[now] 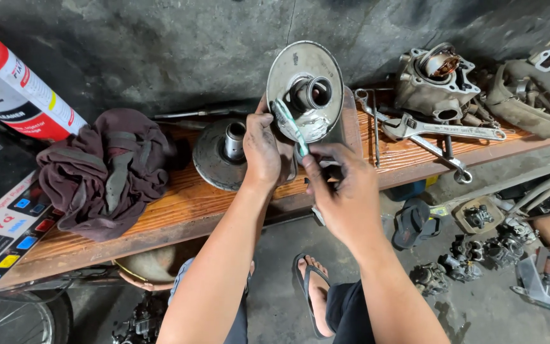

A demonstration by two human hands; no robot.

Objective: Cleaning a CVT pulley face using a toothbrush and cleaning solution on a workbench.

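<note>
My left hand [261,151] grips the rim of a round metal pulley disc [305,89] with a hollow centre hub, holding it upright over the wooden bench [179,204]. My right hand [342,188] pinches the handle of a green-and-white toothbrush [289,126], whose head rests against the disc's face near the hub. A second pulley half [223,153] with a short steel sleeve lies flat on the bench just left of my left hand.
A dark red rag [106,169] lies bunched at the bench's left, beside a red and white spray can [11,86]. Wrenches [437,132], an engine cylinder [434,79] and a casing sit at the right. Carburettors and parts litter the floor [479,251]. My sandalled foot [316,290] is below.
</note>
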